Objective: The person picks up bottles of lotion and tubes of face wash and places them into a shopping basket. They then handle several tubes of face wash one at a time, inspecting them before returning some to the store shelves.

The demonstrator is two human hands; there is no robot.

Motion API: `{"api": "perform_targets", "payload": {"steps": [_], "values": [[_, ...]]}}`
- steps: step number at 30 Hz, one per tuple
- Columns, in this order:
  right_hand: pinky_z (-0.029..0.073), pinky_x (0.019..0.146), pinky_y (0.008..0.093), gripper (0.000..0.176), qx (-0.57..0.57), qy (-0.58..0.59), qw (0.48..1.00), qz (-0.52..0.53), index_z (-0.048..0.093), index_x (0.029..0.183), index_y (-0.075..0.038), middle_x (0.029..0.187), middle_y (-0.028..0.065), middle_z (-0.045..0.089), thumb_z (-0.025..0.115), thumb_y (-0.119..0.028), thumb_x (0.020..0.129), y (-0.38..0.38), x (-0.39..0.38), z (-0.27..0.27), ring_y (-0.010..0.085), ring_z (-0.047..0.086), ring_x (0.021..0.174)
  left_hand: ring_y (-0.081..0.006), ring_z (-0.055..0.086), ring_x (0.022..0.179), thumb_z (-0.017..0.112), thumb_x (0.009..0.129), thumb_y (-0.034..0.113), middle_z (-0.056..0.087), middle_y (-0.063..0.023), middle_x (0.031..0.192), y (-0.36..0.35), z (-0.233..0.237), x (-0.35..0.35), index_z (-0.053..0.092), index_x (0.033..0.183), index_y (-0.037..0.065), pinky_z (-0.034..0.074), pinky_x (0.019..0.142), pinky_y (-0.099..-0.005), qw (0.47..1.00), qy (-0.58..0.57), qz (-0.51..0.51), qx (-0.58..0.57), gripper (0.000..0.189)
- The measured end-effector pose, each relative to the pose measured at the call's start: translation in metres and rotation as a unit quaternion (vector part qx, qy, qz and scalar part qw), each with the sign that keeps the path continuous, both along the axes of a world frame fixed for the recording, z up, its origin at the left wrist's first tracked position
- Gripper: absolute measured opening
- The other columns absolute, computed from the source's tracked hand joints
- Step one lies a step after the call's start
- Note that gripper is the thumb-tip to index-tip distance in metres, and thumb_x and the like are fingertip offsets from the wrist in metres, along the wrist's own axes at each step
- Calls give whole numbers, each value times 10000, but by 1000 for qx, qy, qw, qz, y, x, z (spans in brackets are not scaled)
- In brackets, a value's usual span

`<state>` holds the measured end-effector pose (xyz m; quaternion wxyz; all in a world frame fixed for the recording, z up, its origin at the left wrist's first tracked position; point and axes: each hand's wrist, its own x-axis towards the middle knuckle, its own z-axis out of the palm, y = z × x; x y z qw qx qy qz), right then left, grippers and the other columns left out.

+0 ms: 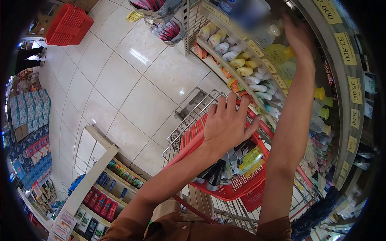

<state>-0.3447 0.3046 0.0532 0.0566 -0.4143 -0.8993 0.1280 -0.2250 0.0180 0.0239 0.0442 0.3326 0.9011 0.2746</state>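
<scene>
My left hand (pixel 227 120) lies palm down over the far side of a red shopping basket (pixel 225 195), fingers stretched and slightly apart. The basket sits in a metal shopping cart (pixel 181 128) and holds dark bottles (pixel 216 176) and a yellow-green bottle (pixel 252 157). My right hand (pixel 298 38) reaches into the shelf on the right, beside a clear bottle with a white cap (pixel 274 30) and a yellow-green bottle (pixel 277 52). Its fingers are dim and smeared, and I cannot tell whether they grip anything.
Price labels line the shelf edge (pixel 345 48). White and yellow bottles (pixel 237 62) fill the lower shelf. A low display of red bottles (pixel 100 205) stands at the lower left. Stacked red baskets (pixel 70 26) and a person's legs (pixel 30 53) are at the upper left.
</scene>
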Motion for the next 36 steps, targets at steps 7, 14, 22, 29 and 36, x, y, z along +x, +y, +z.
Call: {"api": "perform_targets", "payload": {"steps": [7,14,22,29,36], "values": [[266,1169,426,711,97,220,970,27,548,1394,-69,1487,198,468,401,-609,956,14,15,-23,357,378,1421,-273,584,850,684,824,470,561,-100,962,0,1,0,621,1049,76,515,700,-395,1000,4,3,5,459],[287,1161,388,535,-55,176,974,129,542,1386,-32,1477,200,482,428,-413,1029,-68,73,26,350,362,1437,-295,592,844,668,843,461,569,-115,946,1,1,1,620,1007,80,509,667,-416,1000,21,12,13,418],[454,1003,429,244,17,281,927,250,662,1113,22,1163,193,662,600,-17,880,-181,228,65,377,614,1137,-327,621,836,664,860,444,601,-134,916,3,-3,6,637,981,77,525,667,-450,997,69,10,24,387],[523,733,310,142,-248,186,936,-165,670,988,34,870,122,698,566,0,896,-216,412,22,197,665,772,-360,645,861,621,903,443,649,-166,947,3,-5,7,648,1041,69,536,687,-467,995,95,-6,12,400],[571,774,449,360,-243,-138,926,-255,684,1090,-11,930,208,724,729,-261,835,-229,498,-70,351,719,882,-358,647,845,604,925,441,659,-152,950,3,-6,11,657,1044,85,532,696,-464,991,130,-2,-3,379]]}}
